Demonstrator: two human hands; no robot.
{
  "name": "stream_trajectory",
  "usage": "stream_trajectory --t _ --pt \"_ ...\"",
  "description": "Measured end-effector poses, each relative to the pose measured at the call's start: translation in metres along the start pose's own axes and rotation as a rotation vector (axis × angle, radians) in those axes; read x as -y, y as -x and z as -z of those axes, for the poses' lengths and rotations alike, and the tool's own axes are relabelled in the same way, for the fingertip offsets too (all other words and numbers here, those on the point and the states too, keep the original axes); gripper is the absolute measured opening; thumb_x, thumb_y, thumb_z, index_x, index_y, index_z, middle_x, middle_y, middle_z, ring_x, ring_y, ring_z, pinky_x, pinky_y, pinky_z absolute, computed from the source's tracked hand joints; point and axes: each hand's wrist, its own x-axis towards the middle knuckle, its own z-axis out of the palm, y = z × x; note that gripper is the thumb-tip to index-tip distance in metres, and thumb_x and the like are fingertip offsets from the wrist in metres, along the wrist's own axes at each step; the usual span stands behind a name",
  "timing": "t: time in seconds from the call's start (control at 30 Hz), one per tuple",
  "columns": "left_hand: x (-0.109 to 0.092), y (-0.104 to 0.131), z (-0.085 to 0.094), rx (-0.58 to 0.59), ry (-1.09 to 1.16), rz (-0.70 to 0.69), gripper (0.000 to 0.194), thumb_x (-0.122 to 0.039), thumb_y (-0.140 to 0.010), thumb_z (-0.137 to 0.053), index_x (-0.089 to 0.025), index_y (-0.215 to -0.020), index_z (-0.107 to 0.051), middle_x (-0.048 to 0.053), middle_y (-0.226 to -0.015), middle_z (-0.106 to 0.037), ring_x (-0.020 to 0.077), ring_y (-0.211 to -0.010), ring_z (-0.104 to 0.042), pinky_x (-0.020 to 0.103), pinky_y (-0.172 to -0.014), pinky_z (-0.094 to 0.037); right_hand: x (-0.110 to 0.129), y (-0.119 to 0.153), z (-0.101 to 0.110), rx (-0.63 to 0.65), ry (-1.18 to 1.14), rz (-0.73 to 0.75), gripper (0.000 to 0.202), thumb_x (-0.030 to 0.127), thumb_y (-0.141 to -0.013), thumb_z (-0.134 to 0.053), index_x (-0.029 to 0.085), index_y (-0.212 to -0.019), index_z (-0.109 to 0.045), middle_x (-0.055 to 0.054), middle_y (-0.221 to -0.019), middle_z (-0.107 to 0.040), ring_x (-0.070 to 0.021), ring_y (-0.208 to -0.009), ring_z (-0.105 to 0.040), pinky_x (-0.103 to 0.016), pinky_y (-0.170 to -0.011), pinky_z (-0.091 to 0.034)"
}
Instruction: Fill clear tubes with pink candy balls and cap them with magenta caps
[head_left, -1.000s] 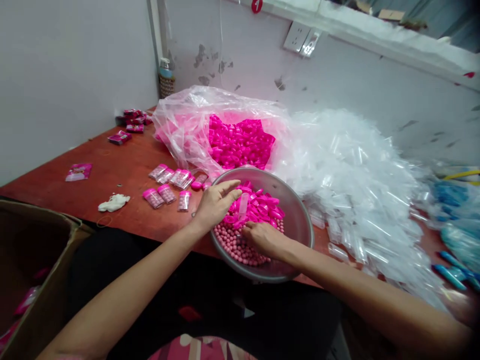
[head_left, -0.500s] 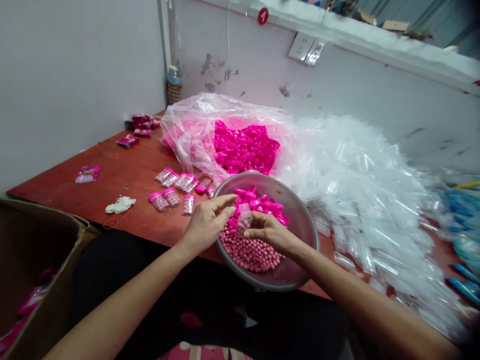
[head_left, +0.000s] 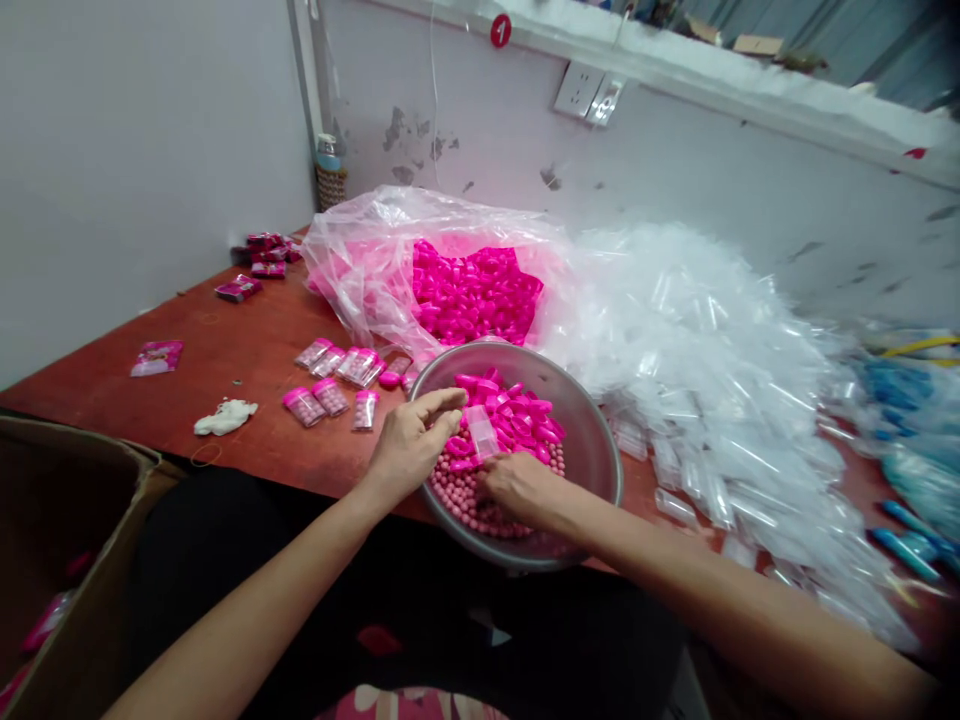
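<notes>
Right hand [head_left: 521, 490] grasps a clear, rectangular plastic container [head_left: 482, 434]; round pink beads [head_left: 459, 498] lie beneath that hand. Left hand [head_left: 409, 440], released, is positioned alongside.

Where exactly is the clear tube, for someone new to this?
Find the metal bowl. Over it, the tube slants up beside the right hand, with pink caps behind it. It alone there is see-through; the caps and beads around it are solid pink.
</notes>
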Motion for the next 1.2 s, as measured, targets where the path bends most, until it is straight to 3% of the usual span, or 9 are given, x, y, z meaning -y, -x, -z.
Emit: stream_trajectory --t 0.1,0.17,0.3,0.43,0.63,0.8,0.97,1.07,1.2 --pt "-0.001 0.002 0.0 -0.016 0.0 -0.026 0.033 -0.026 -0.079 -0.054 -0.015 -0.109 -0.061 0.009 -0.11 -0.065 0.0209 -0.103 -0.059 0.035 -0.091 -0.047 0.009 -0.013 -0.004 -0.037 -0.185 0.065 0.015 0.012 -0.078 -0.047 0.014 -0.079 -0.061 -0.005 -0.073 -0.064 -0.0136 -0.06 -0.052 -0.024 -0.057 -0.038" --pt "-0.005 0.004 0.001 -0.019 0.004 -0.035 0.032 -0.026 -0.08 -0.053 -0.014 -0.109 -0.061 0.008 -0.109 -0.065 0.0204 -0.102 -0.06 0.034 -0.091 -0.048 0.006 -0.013 -0.001 -0.051 -0.51 0.049 0.003 0.017 -0.075 -0.055 0.016 -0.076 -0.058 0.0 -0.067 -0.058 -0.0118 -0.059 -0.049 -0.022 -0.055 -0.038" --pt "-0.014 0.007 0.002 -0.019 -0.017 -0.028 0.035 -0.027 -0.08 -0.052 -0.015 -0.112 -0.06 0.008 -0.111 -0.064 0.0204 -0.102 -0.06 0.032 -0.091 -0.047 -0.007 0.004 0.009 -0.114 -1.236 -0.009 0.015 0.026 -0.072 -0.065 0.016 -0.079 -0.055 0.003 -0.069 -0.055 -0.0117 -0.065 -0.052 -0.024 -0.062 -0.043" --pt "-0.019 0.008 -0.005 0.07 -0.101 0.034 0.039 -0.027 -0.074 -0.059 -0.017 -0.112 -0.061 0.008 -0.112 -0.064 0.0229 -0.103 -0.059 0.034 -0.09 -0.046 -0.012 0.019 0.019 -0.278 -1.464 -0.052 0.025 0.031 -0.067 -0.071 0.016 -0.08 -0.056 0.002 -0.074 -0.059 -0.0134 -0.071 -0.056 -0.028 -0.069 -0.046" --pt "-0.024 0.006 -0.022 0.326 0.072 0.107 0.029 -0.026 -0.077 -0.056 -0.015 -0.102 -0.065 0.006 -0.093 -0.069 0.0203 -0.086 -0.063 0.031 -0.077 -0.051 -0.013 0.026 0.025 -0.43 -1.453 -0.078 0.025 0.032 -0.066 -0.071 0.017 -0.078 -0.055 0.001 -0.072 -0.061 -0.014 -0.07 -0.059 -0.03 -0.069 -0.049" --pt "-0.021 0.004 -0.027 0.302 0.29 0.253 0.031 -0.026 -0.072 -0.063 -0.013 -0.101 -0.065 0.005 -0.089 -0.067 0.0153 -0.076 -0.062 0.027 -0.071 -0.051 -0.027 0.042 0.032 -0.596 -1.082 -0.069 0.032 0.033 -0.076 -0.064 0.019 -0.102 -0.054 -0.004 -0.09 -0.062 -0.0156 -0.077 -0.06 -0.03 -0.069 -0.051" --pt "-0.017 0.003 -0.026 0.341 0.242 0.192 0.028 -0.026 -0.072 -0.063 -0.013 -0.097 -0.066 0.004 -0.084 -0.066 0.0156 -0.076 -0.061 0.027 -0.072 -0.049 -0.027 0.046 0.043 -0.643 -0.574 0.117 0.021 0.028 -0.086 -0.051 0.023 -0.103 -0.063 -0.007 -0.1 -0.06 -0.0174 -0.092 -0.058 -0.03 -0.08 -0.047" --pt "-0.017 0.003 -0.025 0.317 0.189 0.162 0.026 -0.026 -0.073 -0.062 -0.013 -0.095 -0.067 0.004 -0.084 -0.067 0.016 -0.078 -0.061 0.027 -0.073 -0.049 -0.027 0.043 0.046 -0.659 -0.603 0.133 0.022 0.029 -0.084 -0.054 0.024 -0.103 -0.064 -0.006 -0.099 -0.061 -0.0172 -0.092 -0.058 -0.029 -0.08 -0.046" --pt "-0.016 0.003 -0.026 0.176 0.333 0.195 0.027 -0.028 -0.072 -0.064 -0.014 -0.095 -0.065 0.006 -0.095 -0.067 0.0167 -0.086 -0.062 0.029 -0.079 -0.049 -0.038 0.042 0.043 -0.64 -0.793 -0.068 0.029 0.034 -0.084 -0.052 0.019 -0.106 -0.06 -0.005 -0.092 -0.064 -0.0154 -0.077 -0.06 -0.027 -0.069 -0.048"
